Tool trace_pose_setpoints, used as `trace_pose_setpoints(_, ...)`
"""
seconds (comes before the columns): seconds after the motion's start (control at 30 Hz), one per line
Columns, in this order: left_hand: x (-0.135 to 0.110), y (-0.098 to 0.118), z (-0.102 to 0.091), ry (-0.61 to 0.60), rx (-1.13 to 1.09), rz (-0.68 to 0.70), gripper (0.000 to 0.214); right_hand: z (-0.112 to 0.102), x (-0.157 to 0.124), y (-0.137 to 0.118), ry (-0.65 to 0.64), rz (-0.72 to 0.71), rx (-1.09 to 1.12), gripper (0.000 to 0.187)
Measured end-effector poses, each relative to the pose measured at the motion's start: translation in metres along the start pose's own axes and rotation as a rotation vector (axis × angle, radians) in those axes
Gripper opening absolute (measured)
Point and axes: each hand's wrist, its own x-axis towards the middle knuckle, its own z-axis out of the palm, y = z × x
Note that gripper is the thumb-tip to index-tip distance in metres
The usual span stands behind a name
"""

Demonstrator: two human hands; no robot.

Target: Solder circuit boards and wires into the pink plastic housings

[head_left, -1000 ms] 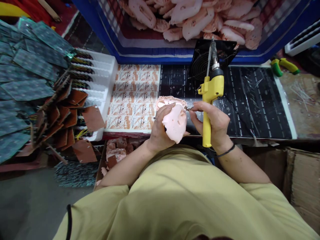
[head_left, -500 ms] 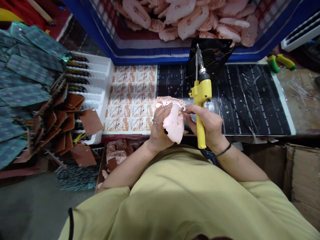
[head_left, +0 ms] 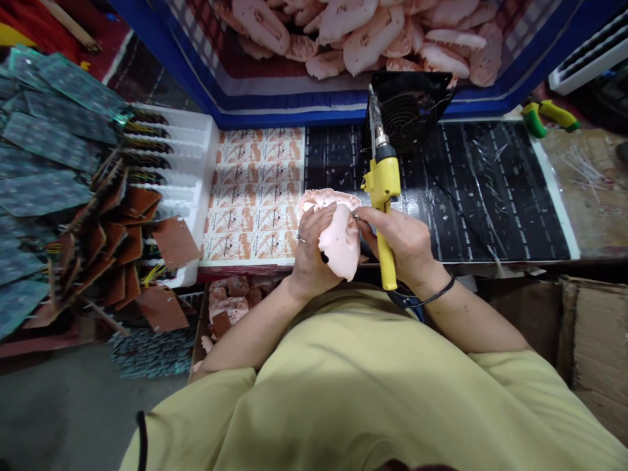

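Note:
My left hand (head_left: 314, 252) is closed round a pale pink moulded plastic part (head_left: 341, 245), held just in front of my body. A second pink piece with a rough hollow inner side (head_left: 326, 197) shows beyond my fingers; I cannot tell whether the two are joined. In my right hand (head_left: 405, 239) is a yellow soldering gun (head_left: 383, 180), its handle in the palm and its metal tip pointing away from me. The thumb and forefinger of that hand pinch at the right edge of the pink part; whatever is between them is too small to make out.
A blue crate (head_left: 260, 118) of pink parts stands at the back, a black fan (head_left: 409, 111) before it. Circuit boards (head_left: 49, 190) are heaped at left beside a white foam tray (head_left: 199, 140). Green-yellow pliers (head_left: 549, 116) lie at right. Below left sits a box of pink pieces (head_left: 230, 304).
The soldering gun has tilted and shifted slightly left with my right hand, which has moved a little closer to the pink part. My left hand keeps its hold.

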Motion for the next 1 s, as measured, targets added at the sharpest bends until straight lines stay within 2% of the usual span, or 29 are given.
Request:
trace_pose_setpoints(0.17,0.002,0.002,0.006,0.061,0.015,-0.015,0.077,-0.002,0.002,-0.001,-0.025,-0.043,0.034,0.021)
trace_pose_setpoints(0.3,0.002,0.001,0.003,0.027,-0.102,0.002,0.094,0.002,0.001,0.003,0.029,-0.022,0.178,0.02)
trace_pose_setpoints(0.4,-0.001,-0.002,-0.003,-0.033,-0.12,-0.039,0.107,0.006,-0.001,0.007,0.051,-0.021,0.26,0.022)
trace_pose_setpoints(0.6,-0.007,-0.004,-0.009,-0.042,-0.288,-0.159,0.104,0.008,0.0,0.007,0.062,-0.045,0.39,0.023)
trace_pose_setpoints(0.73,-0.006,-0.004,-0.011,-0.059,-0.354,-0.197,0.102,-0.002,0.004,0.003,0.127,0.097,0.404,0.025)
trace_pose_setpoints(0.8,-0.004,-0.005,-0.011,-0.06,-0.315,-0.161,0.105,-0.007,0.004,0.002,0.112,0.157,0.388,0.026)
trace_pose_setpoints(0.93,0.001,-0.007,-0.009,-0.001,-0.18,-0.012,0.109,-0.01,0.002,-0.001,0.069,0.136,0.418,0.025)
trace_pose_setpoints(1.0,0.003,-0.006,-0.007,-0.003,-0.141,0.025,0.106,-0.007,0.001,-0.001,0.081,0.172,0.42,0.026)
